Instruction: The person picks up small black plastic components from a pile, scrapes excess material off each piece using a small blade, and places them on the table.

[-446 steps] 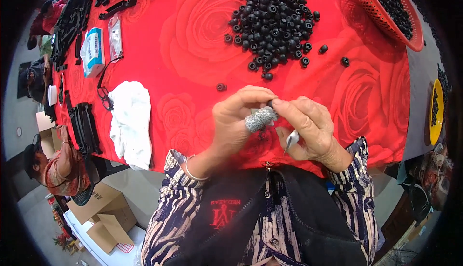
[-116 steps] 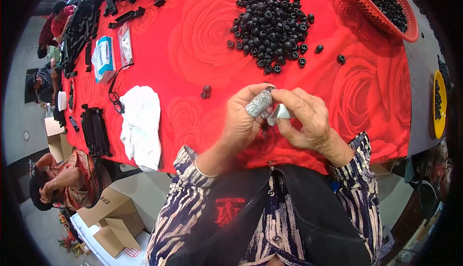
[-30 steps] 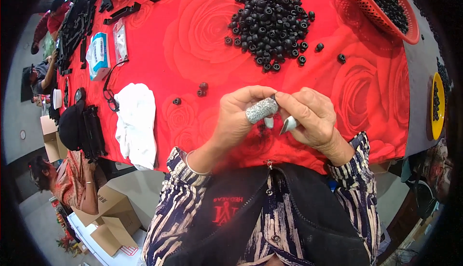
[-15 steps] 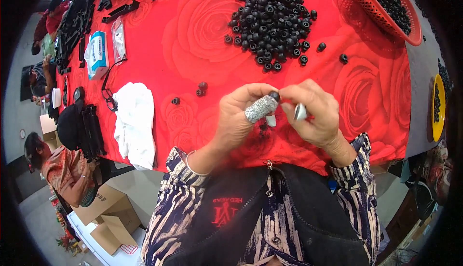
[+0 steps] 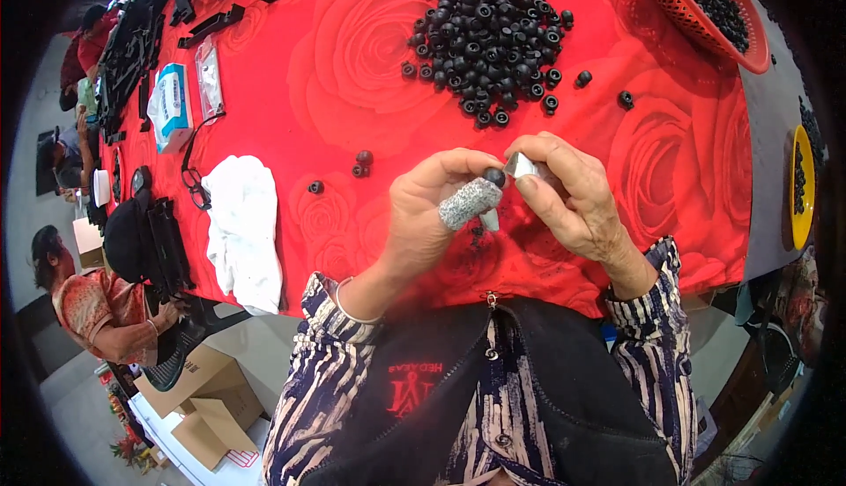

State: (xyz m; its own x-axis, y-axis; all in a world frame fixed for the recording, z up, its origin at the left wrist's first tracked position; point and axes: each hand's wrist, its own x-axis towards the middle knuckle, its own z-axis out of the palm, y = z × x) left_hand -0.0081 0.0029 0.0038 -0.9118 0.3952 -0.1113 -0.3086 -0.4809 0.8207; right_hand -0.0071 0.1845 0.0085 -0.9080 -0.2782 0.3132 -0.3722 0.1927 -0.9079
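Observation:
My left hand [image 5: 425,208] pinches a small black round cap [image 5: 494,175] between its fingertips. A grey speckled sleeve [image 5: 464,205] wraps the thumb, and another light finger cover [image 5: 490,219] shows below it. In my right hand [image 5: 571,193] is a short metal blade [image 5: 522,166], its bright face beside the cap; I cannot tell whether they touch. Dark shavings [image 5: 478,237] lie on the red cloth [image 5: 352,248] under my hands. Beyond them is a big pile of similar black caps [image 5: 485,41], with a few loose ones [image 5: 362,165] lying apart.
A red basket [image 5: 749,50] of black pieces stands far right, near a yellow tray [image 5: 800,222]. To the left lie a white cloth [image 5: 242,230], glasses [image 5: 196,188], a tissue pack [image 5: 173,109] and long black parts [image 5: 211,26]. Another person [image 5: 97,305] sits beyond the left edge.
My right hand has turned and brought the blade up and left to beside the cap. My left hand keeps its pinch, shifted slightly left. The person at left has moved their arms.

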